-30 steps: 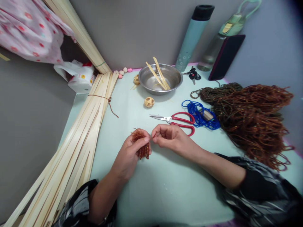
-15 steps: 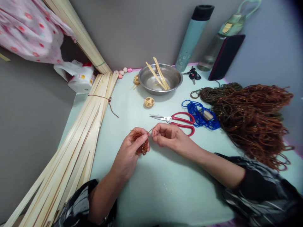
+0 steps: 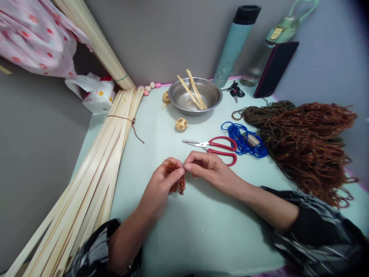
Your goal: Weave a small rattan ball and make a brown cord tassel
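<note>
My left hand [image 3: 164,181] holds a small bunch of brown-red glittery yarn [image 3: 178,185] between thumb and fingers, its ends hanging at the right. My right hand [image 3: 206,167] is closed in a pinch, its thumb and fingertip against my left fingertips; what it pinches is too small to make out. Just beyond the hands lie scissors [image 3: 203,144] with red handles, blades pointing left. Blue cord [image 3: 238,138] lies around a small wooden block [image 3: 251,140], beside a large heap of brown yarn [image 3: 305,142] at the right.
A metal bowl [image 3: 211,94] holds pale flat strips. Near it lies a small woven ball [image 3: 181,124]. Long pale strips [image 3: 95,165], tied in a bundle, cover the left side. A blue bottle [image 3: 235,46], clear bottle [image 3: 256,63], phone [image 3: 276,69] and keys [image 3: 236,92] are at the back.
The yarn bunch has shifted slightly right and down in my left hand. My right thumb and fingertips have come together against my left fingertips, and the thin strand between the hands no longer shows.
</note>
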The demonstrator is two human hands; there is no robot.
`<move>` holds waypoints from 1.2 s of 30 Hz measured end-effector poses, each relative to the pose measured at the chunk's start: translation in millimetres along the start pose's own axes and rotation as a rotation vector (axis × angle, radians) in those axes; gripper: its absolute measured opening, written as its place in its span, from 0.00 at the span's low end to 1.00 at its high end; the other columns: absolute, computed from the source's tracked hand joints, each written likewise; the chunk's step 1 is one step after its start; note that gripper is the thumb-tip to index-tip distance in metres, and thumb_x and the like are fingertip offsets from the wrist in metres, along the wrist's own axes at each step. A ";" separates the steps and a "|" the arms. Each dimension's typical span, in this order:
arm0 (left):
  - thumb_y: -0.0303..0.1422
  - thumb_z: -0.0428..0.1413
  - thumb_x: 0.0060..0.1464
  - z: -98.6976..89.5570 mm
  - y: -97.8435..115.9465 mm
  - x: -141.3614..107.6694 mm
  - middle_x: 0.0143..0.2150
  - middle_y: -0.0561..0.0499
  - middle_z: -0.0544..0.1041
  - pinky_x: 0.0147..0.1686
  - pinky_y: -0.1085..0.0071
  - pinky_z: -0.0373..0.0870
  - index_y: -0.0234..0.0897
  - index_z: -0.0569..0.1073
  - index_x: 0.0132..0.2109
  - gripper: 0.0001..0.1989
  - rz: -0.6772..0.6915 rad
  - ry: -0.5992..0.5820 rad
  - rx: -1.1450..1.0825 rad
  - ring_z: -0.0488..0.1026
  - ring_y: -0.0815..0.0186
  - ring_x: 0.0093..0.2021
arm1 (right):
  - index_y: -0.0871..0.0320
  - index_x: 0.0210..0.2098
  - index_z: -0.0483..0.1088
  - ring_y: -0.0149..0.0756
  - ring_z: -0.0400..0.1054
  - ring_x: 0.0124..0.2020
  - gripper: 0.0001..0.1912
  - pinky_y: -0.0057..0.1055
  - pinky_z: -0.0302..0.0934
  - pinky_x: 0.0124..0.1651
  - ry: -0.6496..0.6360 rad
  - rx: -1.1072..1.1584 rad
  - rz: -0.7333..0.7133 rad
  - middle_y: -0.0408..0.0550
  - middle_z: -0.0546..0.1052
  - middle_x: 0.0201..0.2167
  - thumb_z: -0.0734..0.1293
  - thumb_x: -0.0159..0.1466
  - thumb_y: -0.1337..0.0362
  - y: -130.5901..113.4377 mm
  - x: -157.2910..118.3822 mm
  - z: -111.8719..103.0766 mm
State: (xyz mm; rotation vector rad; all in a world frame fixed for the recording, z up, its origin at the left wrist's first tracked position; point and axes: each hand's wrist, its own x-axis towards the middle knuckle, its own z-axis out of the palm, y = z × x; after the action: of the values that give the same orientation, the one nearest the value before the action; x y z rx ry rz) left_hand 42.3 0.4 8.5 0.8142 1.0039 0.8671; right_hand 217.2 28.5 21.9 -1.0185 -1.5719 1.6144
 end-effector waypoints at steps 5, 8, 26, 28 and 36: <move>0.39 0.57 0.61 1.0 0.6 0.9 0.23 0.55 0.71 0.26 0.73 0.58 0.38 0.67 0.37 0.10 -0.007 0.023 -0.006 0.65 0.70 0.24 | 0.59 0.31 0.71 0.30 0.65 0.27 0.16 0.28 0.61 0.34 0.018 0.067 0.003 0.40 0.72 0.24 0.71 0.65 0.52 -1.8 1.7 -0.6; 0.39 0.57 0.61 1.0 0.3 0.9 0.23 0.55 0.71 0.27 0.73 0.59 0.39 0.67 0.37 0.10 -0.004 0.020 -0.011 0.65 0.70 0.24 | 0.59 0.31 0.72 0.30 0.65 0.27 0.15 0.29 0.62 0.34 0.031 0.077 0.019 0.41 0.73 0.24 0.73 0.63 0.53 -1.6 2.1 -0.8; 0.35 0.60 0.54 0.9 4.0 1.0 0.22 0.56 0.70 0.23 0.76 0.59 0.39 0.67 0.32 0.09 -0.048 0.018 -0.089 0.65 0.72 0.22 | 0.59 0.31 0.71 0.28 0.63 0.25 0.12 0.27 0.57 0.32 -0.017 0.105 0.099 0.40 0.72 0.23 0.75 0.59 0.60 -0.5 -1.3 1.4; 0.35 0.60 0.54 0.4 4.2 1.4 0.23 0.56 0.69 0.24 0.75 0.61 0.38 0.67 0.32 0.09 -0.036 0.017 -0.113 0.66 0.71 0.23 | 0.59 0.31 0.70 0.28 0.61 0.26 0.11 0.27 0.55 0.32 -0.009 0.077 0.101 0.39 0.71 0.24 0.75 0.59 0.60 -0.4 -1.3 1.1; 0.32 0.58 0.59 0.1 5.4 0.7 0.39 0.53 0.76 0.27 0.74 0.64 0.37 0.69 0.35 0.06 0.052 0.006 -0.182 0.68 0.74 0.25 | 0.59 0.30 0.69 0.28 0.58 0.25 0.10 0.27 0.51 0.31 -0.025 0.079 0.083 0.39 0.68 0.24 0.72 0.61 0.61 6.7 -0.3 1.9</move>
State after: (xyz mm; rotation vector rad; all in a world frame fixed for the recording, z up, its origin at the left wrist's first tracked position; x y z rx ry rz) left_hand 41.4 3.2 13.1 0.6852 0.8978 0.9904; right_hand 216.1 26.8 15.2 -1.0368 -1.4874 1.7380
